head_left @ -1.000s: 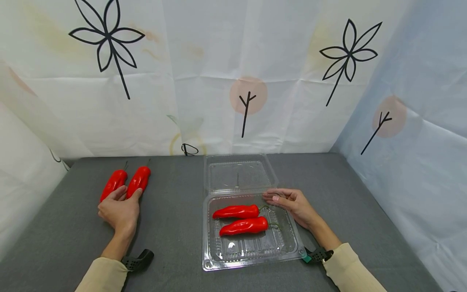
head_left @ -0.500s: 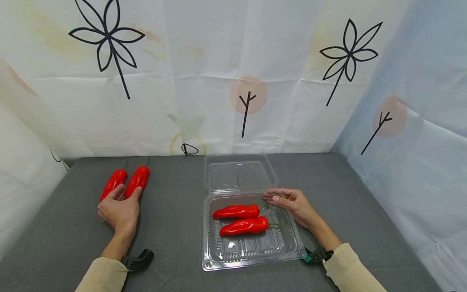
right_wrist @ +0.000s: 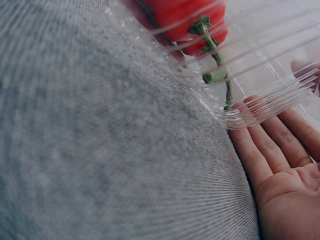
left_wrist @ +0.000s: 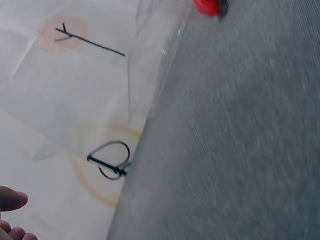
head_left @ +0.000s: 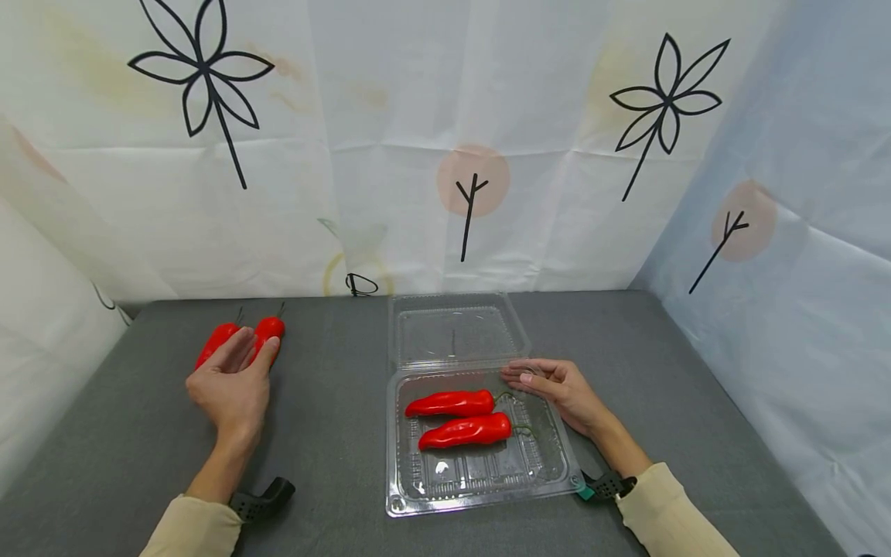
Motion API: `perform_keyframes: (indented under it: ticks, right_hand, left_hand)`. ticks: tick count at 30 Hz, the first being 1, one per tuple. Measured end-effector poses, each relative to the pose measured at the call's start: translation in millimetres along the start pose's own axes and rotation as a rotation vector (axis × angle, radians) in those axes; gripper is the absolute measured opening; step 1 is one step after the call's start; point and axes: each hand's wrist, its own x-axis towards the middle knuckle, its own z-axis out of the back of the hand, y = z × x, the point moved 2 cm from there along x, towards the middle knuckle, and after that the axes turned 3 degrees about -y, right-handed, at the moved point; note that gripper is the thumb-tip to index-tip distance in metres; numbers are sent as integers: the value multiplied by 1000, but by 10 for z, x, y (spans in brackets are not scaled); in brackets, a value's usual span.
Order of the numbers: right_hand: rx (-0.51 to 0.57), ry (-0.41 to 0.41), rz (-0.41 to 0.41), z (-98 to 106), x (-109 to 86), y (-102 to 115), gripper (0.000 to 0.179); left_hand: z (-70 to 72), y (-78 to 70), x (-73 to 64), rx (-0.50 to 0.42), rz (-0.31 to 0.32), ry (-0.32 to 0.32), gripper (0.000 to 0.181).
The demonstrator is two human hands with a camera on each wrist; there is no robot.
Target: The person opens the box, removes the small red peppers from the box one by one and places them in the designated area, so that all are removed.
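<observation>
Two red peppers lie side by side at the left: the left pepper and the right pepper, their thin stems pointing away. My left hand hovers low over their near ends, thumb along the right pepper's side and fingers over the gap between the two. In the left wrist view the left thumb stands apart from the fingertips, with no pepper between them. A hinged clear plastic container holds the rear pepper and the front pepper. My right hand rests straight fingers against its right rear wall.
The container's lid lies folded back toward the white printed cloth wall. Grey cloth covers the table. Another cloth wall borders the right side.
My left hand has moved up and forward over the two left peppers, covering more of them. The right pepper was shifted slightly left earlier. The right hand and container stay put.
</observation>
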Motion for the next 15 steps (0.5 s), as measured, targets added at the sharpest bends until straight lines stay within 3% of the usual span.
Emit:
perform_keyframes:
  ticks: [7, 11, 15]
  right_hand:
    - [-12, -9, -7, 1, -4, -1, 42]
    - [-13, -4, -4, 7, -4, -3, 41]
    - [-15, -5, -3, -1, 0, -4, 40]
  left_hand:
    - [-81, -256, -161, -220, 18, 118, 45]
    - [-139, -376, -256, -203, -3, 234, 44]
    - [-187, -468, -374, -95, -90, 395, 44]
